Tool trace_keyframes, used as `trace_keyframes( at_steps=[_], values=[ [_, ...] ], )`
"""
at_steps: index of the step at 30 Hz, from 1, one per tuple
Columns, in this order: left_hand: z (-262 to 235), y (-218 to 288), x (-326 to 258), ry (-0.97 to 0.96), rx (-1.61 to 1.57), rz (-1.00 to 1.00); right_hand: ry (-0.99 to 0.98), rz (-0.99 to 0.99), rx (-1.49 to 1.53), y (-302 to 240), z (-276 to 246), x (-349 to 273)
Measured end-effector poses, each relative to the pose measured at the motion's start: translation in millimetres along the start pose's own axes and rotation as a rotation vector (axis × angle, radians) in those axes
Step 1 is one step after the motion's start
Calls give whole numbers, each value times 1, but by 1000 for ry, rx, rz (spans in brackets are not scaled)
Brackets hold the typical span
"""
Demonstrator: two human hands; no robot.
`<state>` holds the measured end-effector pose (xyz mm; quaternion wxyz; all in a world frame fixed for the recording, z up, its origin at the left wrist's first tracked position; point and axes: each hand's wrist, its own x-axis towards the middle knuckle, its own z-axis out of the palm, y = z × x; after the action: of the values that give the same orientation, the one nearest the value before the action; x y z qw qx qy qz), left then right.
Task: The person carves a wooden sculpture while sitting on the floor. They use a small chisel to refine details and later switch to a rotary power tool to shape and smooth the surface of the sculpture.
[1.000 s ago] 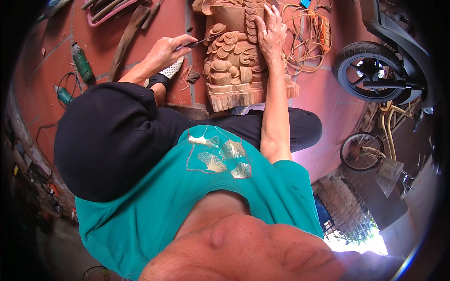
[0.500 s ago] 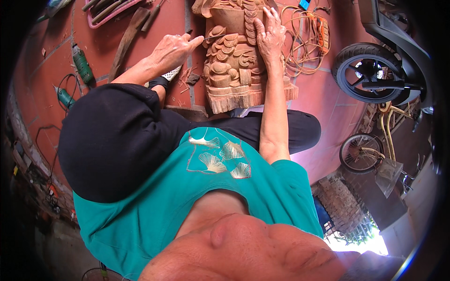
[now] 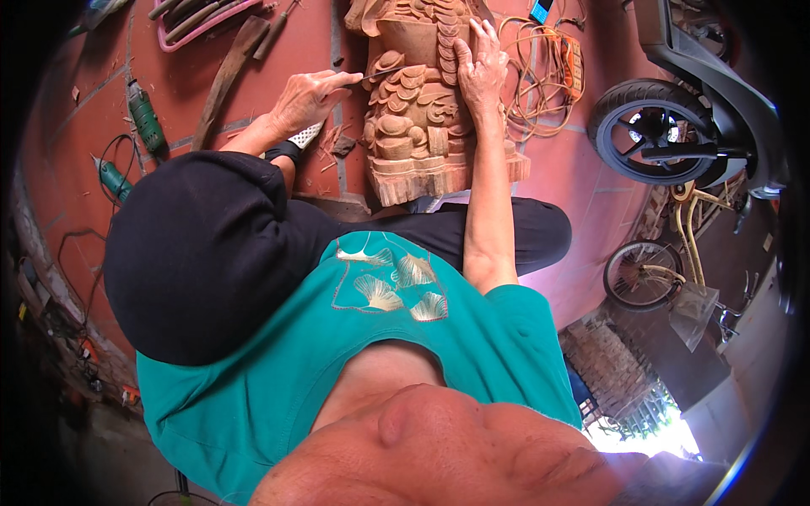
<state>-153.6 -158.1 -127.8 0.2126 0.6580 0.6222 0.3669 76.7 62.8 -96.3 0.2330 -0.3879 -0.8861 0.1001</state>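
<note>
A brown wooden carving (image 3: pixel 405 126) with layered scales, rounded lumps and a rough-cut base lies in front of my crossed legs. My left hand (image 3: pixel 308 97) is closed around a thin, dark, file-like tool (image 3: pixel 380 74), its grip mostly hidden by my fingers. The tool's slim shaft reaches rightward over the scales in the carving's upper middle. On the carving's right side rests my right hand (image 3: pixel 483 74), fingers stretched out and spread, touching the wood near a raised column of scales.
Wood chips (image 3: pixel 337 143) lie left of the carving. Farther left are a wooden mallet-like stick (image 3: pixel 228 76), a green power tool (image 3: pixel 145 116) and a pink basket (image 3: pixel 198 32) of tools. To the right are an orange power strip (image 3: pixel 569 67) with coiled cord and a motorbike wheel (image 3: pixel 650 131).
My left hand has drawn slightly left and down with the tool, and its fingers have shifted. My right hand stays on the carving. The whole view has shifted a little.
</note>
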Motion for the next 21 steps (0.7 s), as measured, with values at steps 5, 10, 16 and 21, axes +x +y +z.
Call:
trace_keyframes(
  at_steps=[5,10,16,21],
  values=[
    [-5,-6,3,-149,-415,-300,-22,8,5,-6,-1,4],
    [-8,3,8,-318,-951,-708,-11,-24,43,1,-2,4],
    [-26,15,8,-269,-928,-562,-60,-22,50,-11,-5,6],
    [-21,-18,-23,21,-492,-577,-69,16,40,-5,-7,2]
  ],
)
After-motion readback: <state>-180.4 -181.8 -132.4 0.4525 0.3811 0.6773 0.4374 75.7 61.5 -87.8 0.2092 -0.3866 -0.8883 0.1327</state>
